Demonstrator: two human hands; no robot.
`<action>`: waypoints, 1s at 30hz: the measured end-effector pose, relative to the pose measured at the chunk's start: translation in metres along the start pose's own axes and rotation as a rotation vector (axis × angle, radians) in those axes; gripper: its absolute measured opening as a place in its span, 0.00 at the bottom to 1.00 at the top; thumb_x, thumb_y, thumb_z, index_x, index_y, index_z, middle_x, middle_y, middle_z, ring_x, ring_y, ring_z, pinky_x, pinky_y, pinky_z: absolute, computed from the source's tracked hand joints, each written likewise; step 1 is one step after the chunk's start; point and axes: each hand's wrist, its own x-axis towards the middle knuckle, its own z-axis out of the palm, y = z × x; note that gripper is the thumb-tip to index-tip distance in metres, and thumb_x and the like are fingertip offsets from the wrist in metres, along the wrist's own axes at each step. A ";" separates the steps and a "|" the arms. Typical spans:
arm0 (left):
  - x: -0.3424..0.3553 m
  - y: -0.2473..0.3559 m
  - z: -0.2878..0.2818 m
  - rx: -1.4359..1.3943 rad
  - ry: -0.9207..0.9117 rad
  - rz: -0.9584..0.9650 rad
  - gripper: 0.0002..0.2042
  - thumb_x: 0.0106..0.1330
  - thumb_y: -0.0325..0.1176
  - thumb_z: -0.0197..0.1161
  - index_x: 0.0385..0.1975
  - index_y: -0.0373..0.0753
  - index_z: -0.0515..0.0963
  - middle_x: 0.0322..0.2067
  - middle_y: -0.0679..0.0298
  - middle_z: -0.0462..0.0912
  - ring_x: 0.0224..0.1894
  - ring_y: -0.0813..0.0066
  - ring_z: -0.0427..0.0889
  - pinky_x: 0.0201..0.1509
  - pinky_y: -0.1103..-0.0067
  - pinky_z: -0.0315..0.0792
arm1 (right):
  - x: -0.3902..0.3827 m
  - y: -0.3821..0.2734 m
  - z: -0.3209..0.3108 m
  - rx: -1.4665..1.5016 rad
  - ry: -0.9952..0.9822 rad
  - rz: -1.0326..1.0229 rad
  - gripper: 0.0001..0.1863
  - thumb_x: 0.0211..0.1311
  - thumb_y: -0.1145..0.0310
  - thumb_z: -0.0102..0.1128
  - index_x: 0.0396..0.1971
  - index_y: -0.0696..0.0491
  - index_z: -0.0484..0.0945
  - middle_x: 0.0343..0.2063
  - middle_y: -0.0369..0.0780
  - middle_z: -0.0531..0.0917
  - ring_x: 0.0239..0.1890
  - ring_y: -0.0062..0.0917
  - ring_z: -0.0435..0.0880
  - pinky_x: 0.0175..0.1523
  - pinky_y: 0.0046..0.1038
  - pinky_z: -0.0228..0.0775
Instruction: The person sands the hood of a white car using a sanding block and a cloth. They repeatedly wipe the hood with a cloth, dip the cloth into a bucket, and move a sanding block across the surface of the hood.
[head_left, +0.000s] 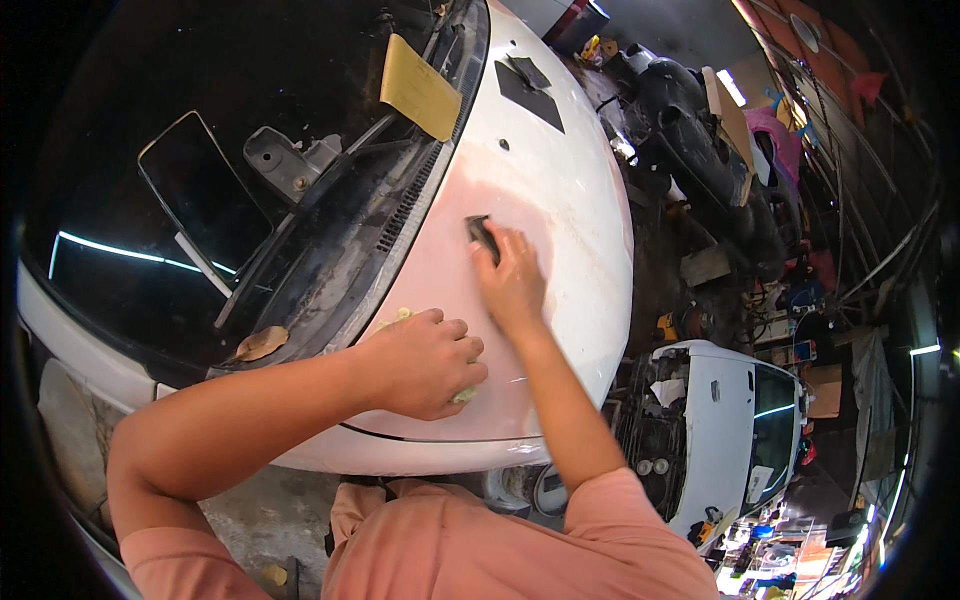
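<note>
A white car hood (pixel 590 300) with a large pinkish, primer-like patch (pixel 440 270) lies in front of me. My right hand (pixel 514 280) is closed on a small dark piece of sandpaper (pixel 482 236), fingers pressed against the patch. Lower on the same patch, my left hand (pixel 428 366) is closed around a pale yellow sponge or cloth (pixel 464 396); only its edges stick out, so its kind is unclear. Farther up the hood rests a black sheet (pixel 528 98), apparently sandpaper, with a smaller folded piece on it.
A yellow paper (pixel 420 88) stands by the wiper at the windshield base. A grey bracket (pixel 290 165), a dark silver-edged panel (pixel 205 185) and a dry leaf (pixel 262 343) lie nearby. A white vehicle (pixel 710 430) stands to the right; black car parts (pixel 690 160) are piled beyond the hood.
</note>
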 end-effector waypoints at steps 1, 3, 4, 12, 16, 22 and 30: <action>0.001 -0.001 0.001 -0.001 0.012 0.007 0.14 0.64 0.48 0.69 0.36 0.43 0.84 0.40 0.60 0.85 0.46 0.59 0.84 0.49 0.63 0.78 | 0.009 0.017 -0.005 0.023 -0.013 -0.003 0.19 0.72 0.58 0.61 0.56 0.53 0.83 0.56 0.47 0.85 0.57 0.45 0.83 0.61 0.46 0.77; 0.012 0.003 -0.001 -0.001 0.022 0.054 0.14 0.63 0.48 0.70 0.36 0.44 0.84 0.40 0.60 0.85 0.45 0.60 0.84 0.48 0.63 0.77 | 0.043 0.083 -0.024 -0.084 0.012 0.297 0.21 0.72 0.56 0.61 0.56 0.52 0.83 0.55 0.47 0.85 0.55 0.46 0.85 0.60 0.46 0.77; 0.018 0.005 -0.002 0.000 0.017 0.074 0.14 0.63 0.49 0.70 0.36 0.44 0.84 0.40 0.60 0.85 0.45 0.60 0.84 0.48 0.63 0.77 | 0.052 0.101 -0.031 -0.124 0.038 0.425 0.21 0.73 0.54 0.61 0.56 0.51 0.83 0.55 0.47 0.85 0.56 0.46 0.85 0.60 0.46 0.77; 0.001 0.000 -0.002 -0.002 0.012 0.006 0.14 0.63 0.48 0.70 0.35 0.44 0.83 0.39 0.60 0.85 0.45 0.59 0.85 0.48 0.63 0.78 | 0.014 0.031 -0.012 0.010 -0.005 0.002 0.20 0.73 0.56 0.60 0.57 0.51 0.84 0.53 0.45 0.86 0.55 0.45 0.84 0.61 0.44 0.77; 0.019 0.007 0.001 -0.017 0.004 0.053 0.14 0.63 0.48 0.70 0.35 0.44 0.83 0.39 0.60 0.85 0.45 0.59 0.85 0.48 0.63 0.78 | 0.052 0.097 -0.021 -0.231 0.033 0.352 0.18 0.74 0.57 0.59 0.56 0.49 0.84 0.55 0.45 0.85 0.55 0.48 0.82 0.57 0.49 0.79; 0.002 -0.004 0.004 0.010 0.024 -0.003 0.14 0.62 0.48 0.70 0.35 0.44 0.83 0.39 0.61 0.85 0.44 0.59 0.85 0.48 0.63 0.78 | -0.035 -0.002 -0.009 0.000 0.008 -0.222 0.18 0.73 0.58 0.63 0.56 0.51 0.84 0.52 0.45 0.86 0.54 0.45 0.84 0.61 0.43 0.76; 0.006 -0.003 0.002 0.021 -0.003 0.004 0.13 0.62 0.48 0.70 0.35 0.45 0.83 0.40 0.61 0.85 0.44 0.60 0.85 0.47 0.63 0.78 | -0.014 0.025 -0.014 -0.011 0.005 -0.027 0.18 0.73 0.60 0.63 0.56 0.50 0.84 0.53 0.46 0.86 0.55 0.47 0.83 0.60 0.46 0.78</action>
